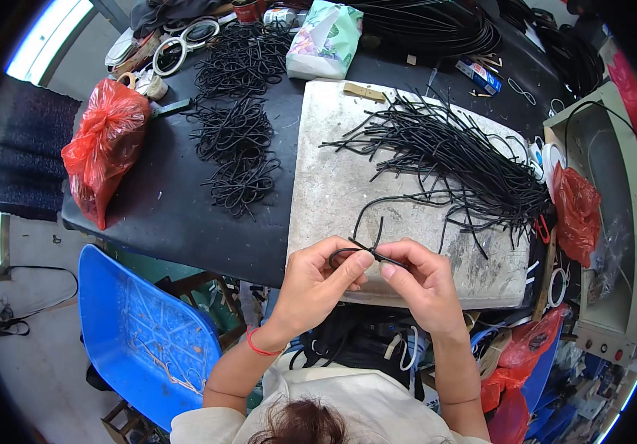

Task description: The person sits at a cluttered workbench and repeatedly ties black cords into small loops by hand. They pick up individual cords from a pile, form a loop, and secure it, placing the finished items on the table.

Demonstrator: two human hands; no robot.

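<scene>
Low in the middle of the frame, both hands meet over the near edge of a pale worn board lying on the dark surface. The left hand and right hand pinch a single black cord between thumb and forefinger; the fingers of both are closed on it. The cord forms a small loop at the left fingertips, crosses to the right fingertips, and two short ends stick up just above the hands. How the cord runs inside the pinch is hidden by the fingers.

To the upper right of the hands, a loose heap of straight black cords spreads over the board, with one long strand curving down toward the hands. At upper centre-left, three piles of looped black cords lie on the dark surface. A red plastic bag sits at the left edge, a floral tissue pack at the top, and a blue plastic chair stands at lower left. Things at the far right rim are bent and hard to make out.
</scene>
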